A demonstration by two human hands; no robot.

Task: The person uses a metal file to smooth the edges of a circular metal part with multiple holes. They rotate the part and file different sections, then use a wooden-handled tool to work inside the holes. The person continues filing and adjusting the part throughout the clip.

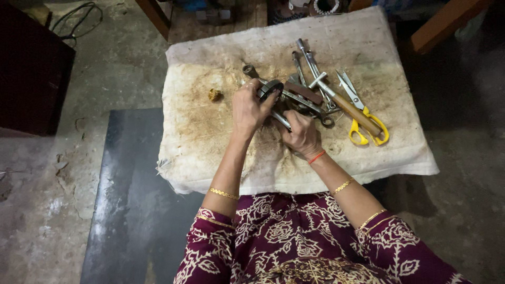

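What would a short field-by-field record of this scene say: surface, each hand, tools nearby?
Surface: stained white cloth on a low table
Left hand: grips a dark curved metal tool
Right hand: closed around a metal rod
Tool pile: wrenches, hammer with wooden handle
Right of the pile: yellow-handled scissors
Left of the hands: small brown lump
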